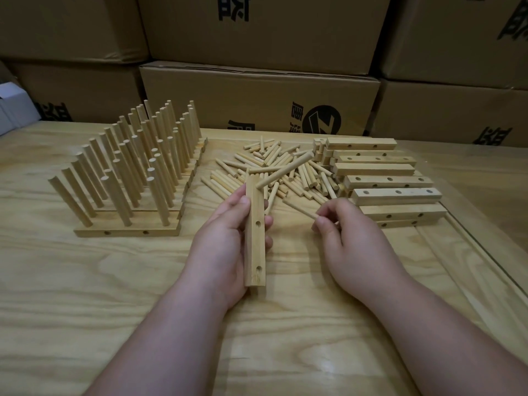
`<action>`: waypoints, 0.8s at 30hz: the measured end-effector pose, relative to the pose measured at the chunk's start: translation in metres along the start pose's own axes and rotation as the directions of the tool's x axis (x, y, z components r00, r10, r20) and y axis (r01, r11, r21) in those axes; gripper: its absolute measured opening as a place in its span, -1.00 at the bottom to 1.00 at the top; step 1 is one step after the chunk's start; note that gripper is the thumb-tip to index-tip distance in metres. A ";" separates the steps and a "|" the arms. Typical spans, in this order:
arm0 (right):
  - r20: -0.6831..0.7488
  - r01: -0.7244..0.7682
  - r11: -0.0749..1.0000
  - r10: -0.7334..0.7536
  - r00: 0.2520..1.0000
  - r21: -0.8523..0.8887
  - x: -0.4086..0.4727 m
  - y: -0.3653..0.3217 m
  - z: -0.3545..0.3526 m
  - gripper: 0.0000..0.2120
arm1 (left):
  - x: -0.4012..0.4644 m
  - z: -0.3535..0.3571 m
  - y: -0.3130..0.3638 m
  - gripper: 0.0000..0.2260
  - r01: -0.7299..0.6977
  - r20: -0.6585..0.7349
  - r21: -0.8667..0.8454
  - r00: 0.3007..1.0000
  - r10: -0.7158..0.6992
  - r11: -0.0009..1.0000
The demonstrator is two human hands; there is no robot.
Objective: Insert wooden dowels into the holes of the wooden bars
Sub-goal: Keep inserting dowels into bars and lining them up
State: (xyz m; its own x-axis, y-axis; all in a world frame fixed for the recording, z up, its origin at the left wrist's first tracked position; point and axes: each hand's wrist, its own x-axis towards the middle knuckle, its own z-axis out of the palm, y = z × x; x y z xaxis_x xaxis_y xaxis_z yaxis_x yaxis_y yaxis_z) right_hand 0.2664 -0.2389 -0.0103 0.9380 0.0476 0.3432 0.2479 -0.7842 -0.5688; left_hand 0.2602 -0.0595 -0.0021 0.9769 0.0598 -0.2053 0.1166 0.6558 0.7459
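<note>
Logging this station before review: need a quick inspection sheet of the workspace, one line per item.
Surface: pale wooden table, grain visible.
Job's things: held bar has one dowel already inserted at its far end and two holes open; finished bars with upright dowels at left; loose dowel pile centre; undowelled bars stacked right.
Clutter: nothing seen.
Hands: left hand grips the held bar; right hand pinches a single dowel.
Cables: nothing seen.
Surroundings: stacked cardboard boxes behind the table; a white box at far left.
</note>
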 end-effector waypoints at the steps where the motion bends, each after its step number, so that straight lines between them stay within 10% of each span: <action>1: 0.007 0.017 0.998 -0.018 1.000 0.061 0.000 -0.001 -0.001 -0.94 | 0.000 0.000 0.000 -0.75 0.002 -0.003 -0.002 1.000 -0.002 1.000; 24: -0.022 0.314 0.903 -0.322 0.946 0.291 -0.005 -0.011 -0.007 -0.88 | 0.001 0.000 -0.001 -0.60 0.009 -0.027 0.018 1.000 -0.009 1.000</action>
State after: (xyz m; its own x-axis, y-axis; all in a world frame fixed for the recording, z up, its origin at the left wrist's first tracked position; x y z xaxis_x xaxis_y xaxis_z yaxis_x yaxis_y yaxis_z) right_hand 0.2569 -0.2344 -0.0005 0.8026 0.2845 0.5243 0.5894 -0.5132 -0.6239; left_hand 0.2615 -0.0604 -0.0033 0.9706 0.0744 -0.2288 0.1288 0.6425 0.7553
